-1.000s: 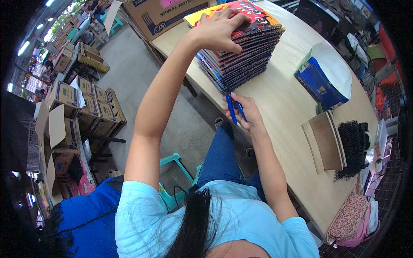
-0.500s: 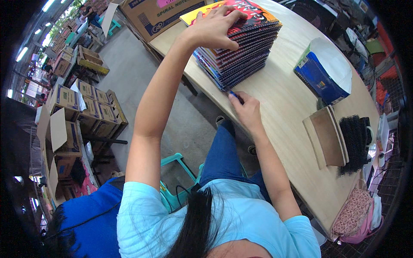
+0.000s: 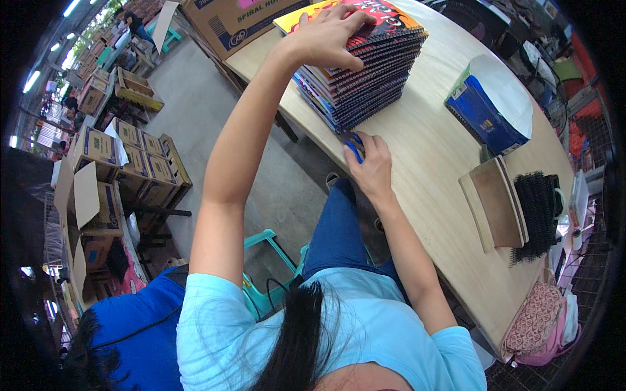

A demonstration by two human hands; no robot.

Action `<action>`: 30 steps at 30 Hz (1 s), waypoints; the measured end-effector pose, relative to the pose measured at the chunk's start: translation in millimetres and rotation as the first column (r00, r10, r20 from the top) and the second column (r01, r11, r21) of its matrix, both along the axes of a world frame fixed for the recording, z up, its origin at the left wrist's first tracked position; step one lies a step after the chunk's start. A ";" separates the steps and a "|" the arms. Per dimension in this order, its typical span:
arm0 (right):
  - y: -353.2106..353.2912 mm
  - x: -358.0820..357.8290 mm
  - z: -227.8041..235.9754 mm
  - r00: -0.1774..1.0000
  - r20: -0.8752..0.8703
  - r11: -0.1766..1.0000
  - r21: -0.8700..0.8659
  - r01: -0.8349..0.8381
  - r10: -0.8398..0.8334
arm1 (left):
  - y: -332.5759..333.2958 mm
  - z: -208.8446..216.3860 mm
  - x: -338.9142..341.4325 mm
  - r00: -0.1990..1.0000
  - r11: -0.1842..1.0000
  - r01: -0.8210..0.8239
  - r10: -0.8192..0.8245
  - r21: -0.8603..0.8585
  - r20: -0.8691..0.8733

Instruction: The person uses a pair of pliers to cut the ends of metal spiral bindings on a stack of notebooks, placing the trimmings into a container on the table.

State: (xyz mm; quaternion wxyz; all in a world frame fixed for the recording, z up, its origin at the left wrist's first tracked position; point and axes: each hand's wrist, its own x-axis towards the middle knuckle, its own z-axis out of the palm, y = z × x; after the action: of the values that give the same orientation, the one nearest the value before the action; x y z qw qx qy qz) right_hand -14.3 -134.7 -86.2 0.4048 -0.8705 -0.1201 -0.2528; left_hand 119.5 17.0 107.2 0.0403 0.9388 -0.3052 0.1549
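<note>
"While the left hand (image 3: pixel 328 42) lies spread on the notebook stack (image 3: pixel 358 81), where's the right?"

"The right hand (image 3: pixel 372 168) grips blue pliers (image 3: pixel 353 152) beside the stack's bottom near corner, at the edge of the table (image 3: pixel 430 156). Whether the tips pinch anything, I can't tell."

"Any advice?"

"I'd steady the pile with that palm and keep the tips square to the coils (image 3: pixel 386 77)."

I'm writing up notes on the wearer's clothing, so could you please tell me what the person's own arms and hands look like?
The left sleeve and right sleeve are short, plain and light blue. Below them, both arms are uncovered. The left hand and right hand wear no gloves, and no watch or cable shows at either wrist.
</note>
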 end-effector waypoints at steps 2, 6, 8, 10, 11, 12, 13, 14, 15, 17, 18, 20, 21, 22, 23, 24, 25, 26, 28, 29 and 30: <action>-0.9 4.8 9.4 0.995 -0.090 0.998 0.026 -0.050 0.052 | 2.8 -1.7 0.3 1.000 1.000 -0.006 0.006 0.002 0.026; -27.0 34.1 28.7 0.699 -0.629 0.929 0.340 -0.146 0.340 | 3.4 -3.7 6.2 0.999 1.000 0.001 -0.001 -0.014 0.032; -31.7 40.2 29.2 0.634 -0.677 0.919 0.364 -0.151 0.373 | 1.3 -0.9 5.6 1.000 1.000 0.007 -0.007 -0.012 0.002; -29.3 33.4 26.0 0.801 -0.532 0.959 0.210 -0.190 0.275 | 0.7 0.8 3.4 1.000 1.000 0.023 -0.023 0.003 -0.004; -23.6 22.3 21.0 0.921 -0.330 0.976 0.137 -0.171 0.208 | 2.8 0.4 2.5 0.999 0.999 0.033 -0.033 -0.011 0.026; -19.6 13.7 18.0 0.951 -0.268 0.987 0.086 -0.135 0.154 | 5.1 0.1 2.2 0.999 1.000 0.019 -0.019 0.001 0.042; -18.2 5.6 14.8 0.974 -0.204 0.995 0.038 -0.088 0.094 | 3.8 1.0 0.0 0.998 1.000 0.011 -0.012 0.011 0.055; -16.7 0.9 11.7 0.990 -0.137 0.999 -0.008 -0.038 0.037 | 2.8 2.0 -2.1 0.998 1.000 0.003 -0.004 0.021 0.069; -15.0 -0.6 8.1 0.992 -0.122 0.999 -0.014 -0.037 0.035 | 2.8 6.4 -1.7 1.000 1.000 -0.013 0.013 0.022 -0.028; -12.8 -1.3 6.5 0.997 -0.076 0.998 -0.062 -0.014 0.010 | -7.3 31.7 -14.0 0.974 0.999 -0.029 0.035 0.030 -0.225; -12.1 -0.7 6.1 0.999 -0.051 0.996 -0.086 -0.005 0.001 | -7.7 29.9 -13.8 0.978 0.999 -0.025 0.030 0.026 -0.207; -12.3 3.4 4.4 0.998 -0.065 0.996 -0.092 -0.020 0.014 | -6.0 27.1 -12.8 0.986 1.000 -0.023 0.026 0.018 -0.166; -13.1 6.8 3.7 0.997 -0.072 0.995 -0.095 -0.027 0.020 | -5.5 26.1 -11.7 0.986 1.000 -0.006 0.007 0.008 -0.165; -14.3 13.0 11.7 0.954 -0.295 0.995 -0.059 -0.082 0.061 | -3.4 24.8 -10.7 0.986 1.000 0.006 -0.007 -0.002 -0.165; -18.2 21.9 28.6 0.859 -0.502 0.992 -0.014 -0.127 0.103 | -1.4 23.6 -10.3 0.986 1.000 0.019 -0.021 -0.013 -0.166; -24.5 31.6 40.4 0.715 -0.685 0.987 0.040 -0.155 0.140 | -1.8 23.5 -11.1 0.983 1.000 0.014 -0.016 -0.015 -0.181; -38.2 47.8 44.3 0.514 -0.793 0.941 0.221 -0.258 0.327 | -3.6 26.5 -12.5 0.981 1.000 0.014 -0.017 -0.016 -0.194; -40.2 47.9 44.2 0.558 -0.763 0.941 0.205 -0.271 0.327 | -4.9 29.1 -11.5 0.979 1.000 0.014 -0.018 -0.020 -0.201; -42.2 48.1 40.5 0.644 -0.692 0.940 0.169 -0.296 0.327 | -6.4 28.4 -10.0 0.984 1.000 0.001 -0.001 -0.004 -0.177; -36.6 38.1 27.3 0.836 -0.474 0.959 0.075 -0.274 0.276 | -6.0 28.7 -11.5 0.982 1.000 -0.010 0.008 -0.006 -0.187; -33.8 26.7 16.3 0.907 -0.380 0.980 0.000 -0.198 0.183 | -5.6 28.8 -12.4 0.980 1.000 -0.019 0.017 -0.009 -0.197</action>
State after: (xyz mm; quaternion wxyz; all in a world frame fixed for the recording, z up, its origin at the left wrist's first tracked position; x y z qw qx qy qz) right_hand 12.4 -168.5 -69.9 0.4264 -0.8945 -0.1289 -0.0373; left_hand 107.1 11.4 136.0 0.0739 0.9520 -0.2901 0.0631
